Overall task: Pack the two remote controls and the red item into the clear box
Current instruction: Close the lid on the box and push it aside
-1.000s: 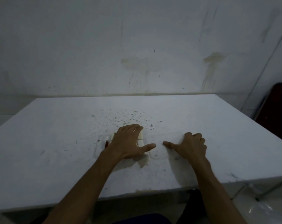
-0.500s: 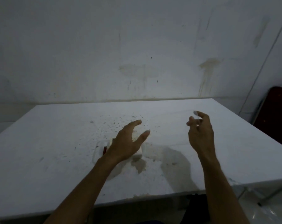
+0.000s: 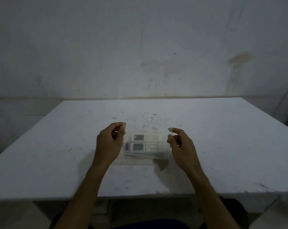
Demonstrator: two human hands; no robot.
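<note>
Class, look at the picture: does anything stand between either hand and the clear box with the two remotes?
Nothing visible does. The left hand and right hand flank the clear plastic box, where two white remote controls lie side by side; only bare white table surrounds them.

We could read no text, brand or number anywhere. The two remote controls [image 3: 146,142] showed grey screens and rows of buttons, but blur and dim light left every marking on them illegible.
</note>
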